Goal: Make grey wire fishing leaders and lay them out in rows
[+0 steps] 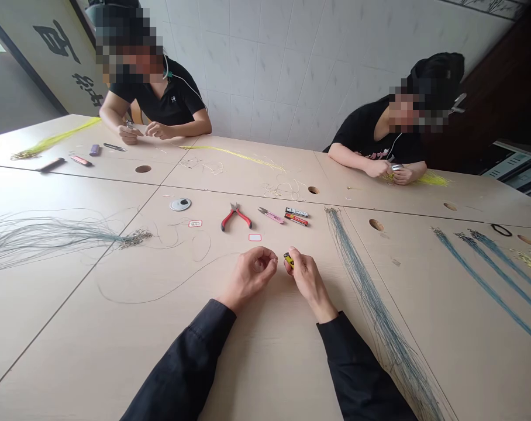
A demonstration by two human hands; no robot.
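The thin cord (125,303) lies on the worktop (265,362) in a wide loop and runs up into the left hand (250,275). The left hand is curled, thumb and forefinger closed on the cord; the pinched end is too small to make out. The right hand (307,283) is just beside it and grips a small yellow-and-black object (289,260), apparently a lighter, with the thumb on top.

Between the hands and the far edge of the worktop lie, from left to right: a round silver disc (180,204), red-handled pliers (235,209) with handles spread and tips toward the far edge, pink snips (273,216) and two printed sticks (296,217) side by side. A red-bordered label (255,237) lies nearer the left hand.

A blue-grey strand bundle (136,237) extends toward the left edge. A second strand bundle (366,280) lies right of the right hand, its metal-tipped end toward the far edge. Three narrower bundles (480,278) lie further toward the right edge.

A yellow strand bundle (55,140) lies by the far left corner. Two co-workers in black shirts (184,96) sit along the far edge.
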